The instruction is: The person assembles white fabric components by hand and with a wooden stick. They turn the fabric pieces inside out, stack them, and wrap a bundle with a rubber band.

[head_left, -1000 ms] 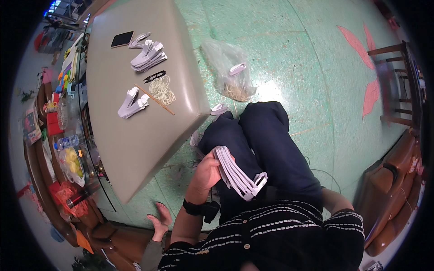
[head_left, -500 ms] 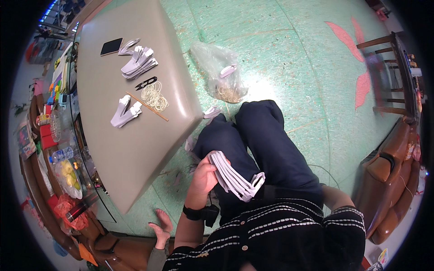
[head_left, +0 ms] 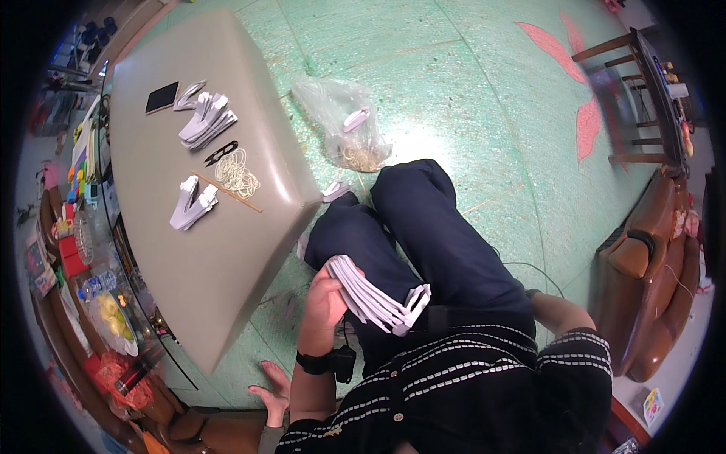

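Note:
My left hand (head_left: 325,296) is closed round one end of a stack of folded white paper-like strips (head_left: 368,296), held above my left thigh. The strips fan a little, and one bent end stands apart as a loop near my waist. My right forearm (head_left: 558,312) reaches down past my right hip, and its hand is hidden beyond the thigh. On the beige padded bench (head_left: 227,287) lie a tied bundle of similar strips (head_left: 206,122), a smaller folded bundle (head_left: 192,206), black thread snips (head_left: 221,153), a heap of cream rubber bands or string (head_left: 237,175) and a thin wooden stick (head_left: 231,192).
A dark phone (head_left: 162,98) rests at the bench's far end. On the green floor lies a clear plastic bag (head_left: 333,113), with a white strip piece (head_left: 335,191) by my knee. Brown leather seating (head_left: 643,280) stands at right. Another person's bare foot (head_left: 274,390) shows at lower left.
The whole view has shifted, so the bench and floor things appear further left. My left hand keeps its hold on the strips, and the loop at their loose end looks wider.

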`<state>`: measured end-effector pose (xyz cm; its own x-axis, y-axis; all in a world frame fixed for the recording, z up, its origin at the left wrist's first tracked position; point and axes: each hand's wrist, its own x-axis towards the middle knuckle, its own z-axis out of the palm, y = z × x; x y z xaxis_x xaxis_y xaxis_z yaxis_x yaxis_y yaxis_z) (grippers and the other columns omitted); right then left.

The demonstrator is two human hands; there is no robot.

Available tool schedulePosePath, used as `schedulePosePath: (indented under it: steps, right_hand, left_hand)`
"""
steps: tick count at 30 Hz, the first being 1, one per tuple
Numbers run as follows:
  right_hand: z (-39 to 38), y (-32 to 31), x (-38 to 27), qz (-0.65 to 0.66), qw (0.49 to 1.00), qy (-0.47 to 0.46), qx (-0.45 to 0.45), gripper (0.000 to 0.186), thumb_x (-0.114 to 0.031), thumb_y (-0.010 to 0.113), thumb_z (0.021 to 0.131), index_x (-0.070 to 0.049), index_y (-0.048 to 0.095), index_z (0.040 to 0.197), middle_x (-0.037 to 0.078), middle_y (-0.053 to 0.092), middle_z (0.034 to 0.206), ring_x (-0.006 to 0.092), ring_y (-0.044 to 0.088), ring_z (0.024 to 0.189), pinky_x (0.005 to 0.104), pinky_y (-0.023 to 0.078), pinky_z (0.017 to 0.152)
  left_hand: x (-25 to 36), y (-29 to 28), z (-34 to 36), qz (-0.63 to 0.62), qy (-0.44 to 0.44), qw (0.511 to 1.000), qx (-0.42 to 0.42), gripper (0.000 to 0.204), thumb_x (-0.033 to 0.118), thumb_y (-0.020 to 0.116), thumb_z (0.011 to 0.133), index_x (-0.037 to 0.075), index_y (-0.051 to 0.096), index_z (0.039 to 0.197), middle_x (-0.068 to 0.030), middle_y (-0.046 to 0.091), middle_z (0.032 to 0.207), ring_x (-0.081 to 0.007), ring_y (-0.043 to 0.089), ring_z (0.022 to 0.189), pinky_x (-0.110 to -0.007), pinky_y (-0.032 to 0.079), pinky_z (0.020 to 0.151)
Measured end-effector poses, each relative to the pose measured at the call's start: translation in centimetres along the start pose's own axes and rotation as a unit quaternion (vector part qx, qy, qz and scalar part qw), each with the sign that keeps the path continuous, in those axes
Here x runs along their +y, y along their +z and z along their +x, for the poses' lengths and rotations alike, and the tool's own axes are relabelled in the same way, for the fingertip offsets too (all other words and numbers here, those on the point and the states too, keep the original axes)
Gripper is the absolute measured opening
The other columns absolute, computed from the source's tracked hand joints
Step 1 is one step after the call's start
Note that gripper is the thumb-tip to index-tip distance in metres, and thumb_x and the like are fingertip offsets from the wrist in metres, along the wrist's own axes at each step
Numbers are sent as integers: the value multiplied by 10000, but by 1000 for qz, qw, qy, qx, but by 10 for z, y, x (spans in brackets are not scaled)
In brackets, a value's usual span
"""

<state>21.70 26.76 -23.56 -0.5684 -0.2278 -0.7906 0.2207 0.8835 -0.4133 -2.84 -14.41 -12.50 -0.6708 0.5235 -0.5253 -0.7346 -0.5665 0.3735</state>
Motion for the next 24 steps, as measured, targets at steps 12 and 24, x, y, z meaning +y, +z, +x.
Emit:
schedulePosePath:
  steps: [12,24]
  right_hand:
    - [-16,11,28,61,997,33,24,307,-313,664,822,-15,589,836,152,630,730,231,627,631,380,516,592]
    - [-13,-167,-5,587,759,44,276,155,-87,663,842,-9,530,847,80,615,746,185,656,656,330,559,610]
  left_hand:
    - [-3,5,-1,-9,11,1000,16,408,110,533,723,-23,510,1108,-163,589,950,-285,578,876,-405,479,813]
    - [-4,20,1,17,8,1000,-19,471,42,498,745,-65,452,1202,-151,576,1075,-259,560,1041,-395,449,927]
